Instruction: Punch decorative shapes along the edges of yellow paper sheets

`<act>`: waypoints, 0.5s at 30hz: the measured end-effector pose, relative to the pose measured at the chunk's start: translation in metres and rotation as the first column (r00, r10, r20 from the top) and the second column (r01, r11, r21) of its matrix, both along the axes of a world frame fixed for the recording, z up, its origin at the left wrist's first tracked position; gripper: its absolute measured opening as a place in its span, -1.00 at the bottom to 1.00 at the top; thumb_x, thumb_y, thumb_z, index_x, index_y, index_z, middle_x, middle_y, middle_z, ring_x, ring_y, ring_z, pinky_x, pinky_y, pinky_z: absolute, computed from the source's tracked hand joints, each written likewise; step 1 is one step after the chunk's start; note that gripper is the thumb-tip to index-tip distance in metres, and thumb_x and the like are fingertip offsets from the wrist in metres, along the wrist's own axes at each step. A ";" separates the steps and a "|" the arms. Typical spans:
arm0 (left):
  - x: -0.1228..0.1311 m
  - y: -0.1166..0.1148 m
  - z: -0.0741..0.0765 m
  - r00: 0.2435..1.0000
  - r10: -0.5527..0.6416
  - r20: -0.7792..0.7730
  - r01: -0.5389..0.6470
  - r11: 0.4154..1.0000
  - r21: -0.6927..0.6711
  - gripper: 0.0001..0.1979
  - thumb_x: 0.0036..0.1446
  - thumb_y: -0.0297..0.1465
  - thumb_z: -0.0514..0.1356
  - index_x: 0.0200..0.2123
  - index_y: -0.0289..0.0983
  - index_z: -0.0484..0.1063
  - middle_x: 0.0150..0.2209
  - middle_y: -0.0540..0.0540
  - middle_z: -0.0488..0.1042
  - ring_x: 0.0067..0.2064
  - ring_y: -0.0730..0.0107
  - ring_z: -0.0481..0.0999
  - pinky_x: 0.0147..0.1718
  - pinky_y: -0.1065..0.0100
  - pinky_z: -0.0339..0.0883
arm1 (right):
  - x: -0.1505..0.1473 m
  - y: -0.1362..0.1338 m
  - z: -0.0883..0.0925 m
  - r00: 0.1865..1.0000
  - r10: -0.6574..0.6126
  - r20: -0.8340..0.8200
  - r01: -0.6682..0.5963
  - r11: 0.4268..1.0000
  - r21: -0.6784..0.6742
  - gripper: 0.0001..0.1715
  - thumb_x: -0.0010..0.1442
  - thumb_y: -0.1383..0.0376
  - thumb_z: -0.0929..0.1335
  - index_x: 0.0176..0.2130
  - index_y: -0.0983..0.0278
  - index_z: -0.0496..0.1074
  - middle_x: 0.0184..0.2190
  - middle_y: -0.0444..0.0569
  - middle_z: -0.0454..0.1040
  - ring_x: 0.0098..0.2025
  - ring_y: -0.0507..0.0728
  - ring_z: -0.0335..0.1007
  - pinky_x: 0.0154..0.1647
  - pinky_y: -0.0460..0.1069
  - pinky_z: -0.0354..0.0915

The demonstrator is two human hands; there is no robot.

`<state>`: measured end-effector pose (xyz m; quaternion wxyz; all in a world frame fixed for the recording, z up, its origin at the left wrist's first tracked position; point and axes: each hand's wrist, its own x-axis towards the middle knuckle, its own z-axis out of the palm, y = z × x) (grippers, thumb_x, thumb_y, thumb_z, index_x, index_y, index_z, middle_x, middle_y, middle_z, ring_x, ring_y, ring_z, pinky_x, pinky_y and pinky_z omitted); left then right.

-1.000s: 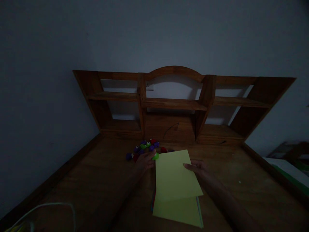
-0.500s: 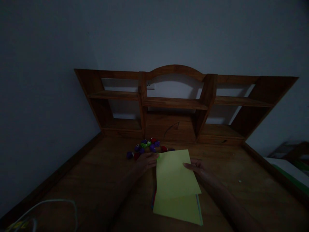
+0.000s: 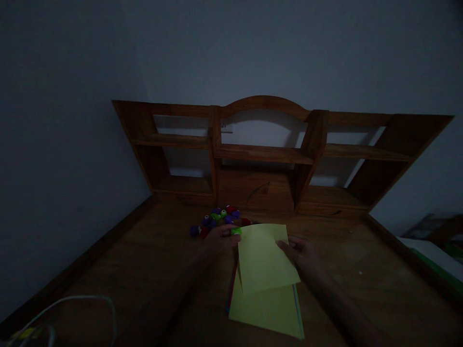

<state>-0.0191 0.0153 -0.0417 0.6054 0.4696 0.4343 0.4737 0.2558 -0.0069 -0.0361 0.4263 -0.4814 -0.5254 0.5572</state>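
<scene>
The scene is dim. My right hand [image 3: 302, 253] pinches the right edge of a yellow-green sheet of paper [image 3: 265, 260] and holds it lifted above a stack of coloured paper [image 3: 267, 311] on the wooden desk [image 3: 152, 270]. My left hand [image 3: 220, 238] is closed on a small green punch-like piece [image 3: 236, 232] at the sheet's upper left corner. Just beyond that hand lies a cluster of several small purple, red and green pieces [image 3: 217, 219].
A wooden hutch with open shelves [image 3: 264, 154] stands at the back of the desk against the wall. A pale cable [image 3: 79, 308] loops at the lower left. Something white with a green edge [image 3: 434, 262] sits at the far right.
My right hand has raised and tilted the top sheet, and its grip has shifted further onto the paper. My left hand has moved slightly right with the green piece, toward the sheet's corner.
</scene>
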 end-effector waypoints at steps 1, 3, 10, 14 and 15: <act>0.001 -0.001 0.002 1.000 0.010 0.005 -0.010 1.000 -0.008 -0.66 -0.12 -0.38 0.37 -0.20 -0.28 0.54 -0.24 -0.16 0.60 -0.19 0.06 0.58 -0.10 0.14 0.38 | 0.000 0.000 0.001 1.000 -0.023 0.006 0.023 1.000 -0.001 -0.57 0.04 -0.03 0.43 -0.30 0.29 0.54 -0.44 0.01 0.59 -0.47 0.21 0.49 -0.51 0.02 0.33; 0.002 -0.001 0.007 0.999 0.038 0.010 -0.038 0.999 -0.027 -0.67 -0.15 -0.41 0.38 -0.22 -0.28 0.54 -0.26 -0.13 0.61 -0.20 0.07 0.58 -0.11 0.16 0.39 | 0.000 0.000 0.001 0.998 -0.063 0.012 0.063 0.998 0.002 -0.56 0.03 -0.04 0.44 -0.30 0.27 0.55 -0.45 0.01 0.59 -0.49 0.20 0.48 -0.53 0.02 0.32; 0.001 -0.002 0.010 0.999 0.038 0.003 -0.038 0.999 0.003 -0.64 -0.14 -0.39 0.39 -0.20 -0.30 0.54 -0.24 -0.16 0.61 -0.23 0.12 0.59 -0.20 0.26 0.41 | 0.002 -0.001 -0.003 1.000 -0.021 0.010 0.021 1.000 0.023 -0.56 0.03 -0.02 0.44 -0.26 0.26 0.57 -0.39 0.03 0.60 -0.45 0.24 0.50 -0.50 0.04 0.34; -0.001 -0.004 0.013 1.000 0.007 0.003 -0.007 1.000 -0.023 -0.64 -0.16 -0.38 0.40 -0.21 -0.29 0.55 -0.25 -0.15 0.61 -0.22 0.11 0.59 -0.17 0.24 0.40 | -0.003 -0.002 -0.003 0.999 0.008 -0.032 -0.007 0.999 0.038 -0.58 -0.02 0.02 0.48 -0.24 0.25 0.57 -0.33 0.05 0.62 -0.36 0.26 0.53 -0.37 0.09 0.40; -0.001 -0.005 0.014 1.000 -0.002 -0.007 0.001 0.999 -0.033 -0.64 -0.17 -0.38 0.40 -0.21 -0.29 0.55 -0.25 -0.15 0.61 -0.22 0.11 0.58 -0.17 0.23 0.40 | -0.004 -0.003 -0.002 0.999 0.009 -0.038 -0.007 0.999 0.041 -0.59 -0.03 0.04 0.49 -0.24 0.24 0.57 -0.31 0.05 0.62 -0.35 0.26 0.53 -0.35 0.10 0.41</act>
